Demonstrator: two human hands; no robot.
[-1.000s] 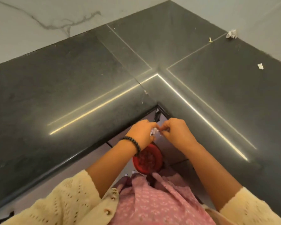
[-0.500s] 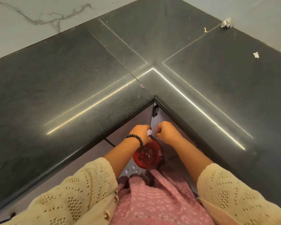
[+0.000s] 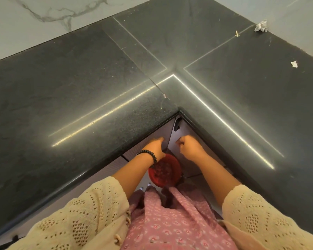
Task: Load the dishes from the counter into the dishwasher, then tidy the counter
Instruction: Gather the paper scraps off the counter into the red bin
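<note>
Two hands hang below the inner corner of the L-shaped dark counter. The left hand, with one black bead bracelet at the wrist, reaches forward so that its fingertips pass under the counter edge and out of sight; whether they grip anything cannot be told. The right hand, just beside it and not touching it, is curled into a loose fist with the knuckles up, and nothing shows between its fingers.

Directly beneath and a little behind the left wrist sits one red round bin, its mouth facing up, dark inside. Ahead of both hands, under the corner, stands a grey cabinet front with one black handle.

Far beyond the right hand, toward the wall, three scraps lie on the counter: one crumpled paper wad at the wall, one small yellowish bit just left of it, and one white scrap nearer, all well apart from the hands. Two cream knitted sleeves cover the forearms from the elbow back.
</note>
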